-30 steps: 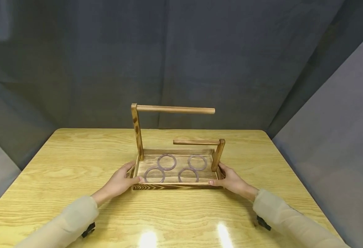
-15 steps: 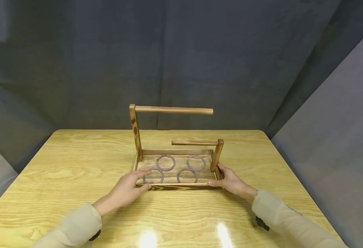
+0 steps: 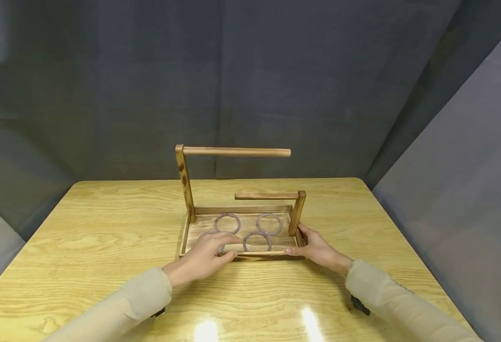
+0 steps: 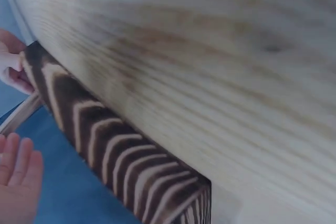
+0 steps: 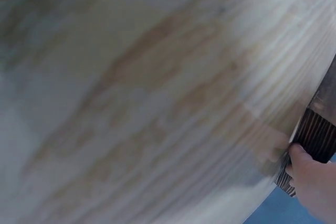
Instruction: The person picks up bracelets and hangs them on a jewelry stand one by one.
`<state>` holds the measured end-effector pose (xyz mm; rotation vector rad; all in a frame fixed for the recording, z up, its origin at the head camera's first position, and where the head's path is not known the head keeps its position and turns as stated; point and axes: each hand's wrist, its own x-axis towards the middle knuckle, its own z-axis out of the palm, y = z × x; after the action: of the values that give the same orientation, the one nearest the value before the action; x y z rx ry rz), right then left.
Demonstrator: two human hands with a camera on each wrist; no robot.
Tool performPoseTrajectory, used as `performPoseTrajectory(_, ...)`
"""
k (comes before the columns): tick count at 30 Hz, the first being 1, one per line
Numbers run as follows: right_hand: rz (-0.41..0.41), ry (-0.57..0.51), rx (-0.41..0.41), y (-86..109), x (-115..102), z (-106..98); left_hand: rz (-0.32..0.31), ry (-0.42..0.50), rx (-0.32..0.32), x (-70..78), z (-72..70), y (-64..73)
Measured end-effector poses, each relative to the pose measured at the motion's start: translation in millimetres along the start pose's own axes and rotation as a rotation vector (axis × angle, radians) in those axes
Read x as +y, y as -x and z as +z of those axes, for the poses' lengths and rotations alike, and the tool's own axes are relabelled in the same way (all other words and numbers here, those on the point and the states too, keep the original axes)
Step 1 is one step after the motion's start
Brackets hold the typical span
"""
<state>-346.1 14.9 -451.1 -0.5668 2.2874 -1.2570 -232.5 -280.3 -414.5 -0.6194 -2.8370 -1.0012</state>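
Observation:
A shallow wooden tray (image 3: 250, 257) rests on the table, with several clear purplish rings lying flat inside: a back-left ring (image 3: 227, 213), a back-right ring (image 3: 269, 214) and a front-right ring (image 3: 257, 232). My left hand (image 3: 203, 256) reaches over the tray's front wall with extended fingers and covers most of the front-left ring. In the left wrist view those fingers look straight, apart from the patterned wall. My right hand (image 3: 322, 250) grips the tray's right front corner, thumb on the front rim; its other fingers are largely hidden behind the side wall.
A tall post (image 3: 184, 183) rises at the tray's left end, carrying a long upper rod (image 3: 237, 152) that points right. A shorter post (image 3: 297, 213) at the right end carries a lower rod (image 3: 267, 196) pointing left. Dark curtains (image 3: 147, 95) hang behind the wooden table (image 3: 118, 223).
My left hand has let go of the tray's left front corner and moved right, over the front-left ring. The right hand keeps its grip on the right corner.

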Motion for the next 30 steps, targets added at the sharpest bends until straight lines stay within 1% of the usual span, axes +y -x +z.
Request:
performPoseTrajectory(2,0.002,0.001,0.002,0.3,-1.0,-0.4,0.03,0.014,-0.016,-1.4,3.3,-9.6)
performPoseTrajectory(4,0.006,0.008,0.003,0.2,-1.4,-0.7,0.042,0.027,-0.038,-2.8,6.0,-19.0)
performPoseTrajectory(6,0.008,0.015,0.005,-0.1,-1.5,-0.6,0.03,0.059,-0.07,-5.1,9.4,-27.2)
performPoseTrajectory(8,0.006,0.012,0.002,-0.5,-1.0,-0.3,0.002,0.096,-0.1,-7.5,13.3,-34.1)
performPoseTrajectory(11,0.004,0.007,0.001,-0.9,-0.1,0.1,-0.03,0.125,-0.127,-10.7,20.4,-43.4)
performPoseTrajectory(18,0.003,0.003,-0.005,-1.0,0.3,0.3,-0.011,0.077,-0.094,-12.3,33.8,-62.0)
performPoseTrajectory(23,0.012,0.009,0.0,-1.5,-0.2,0.0,-0.019,0.058,-0.088,-13.0,39.9,-73.1)
performPoseTrajectory(30,0.009,0.03,0.003,-0.5,-0.7,-0.6,-0.039,0.105,-0.124,-12.8,47.0,-90.6)
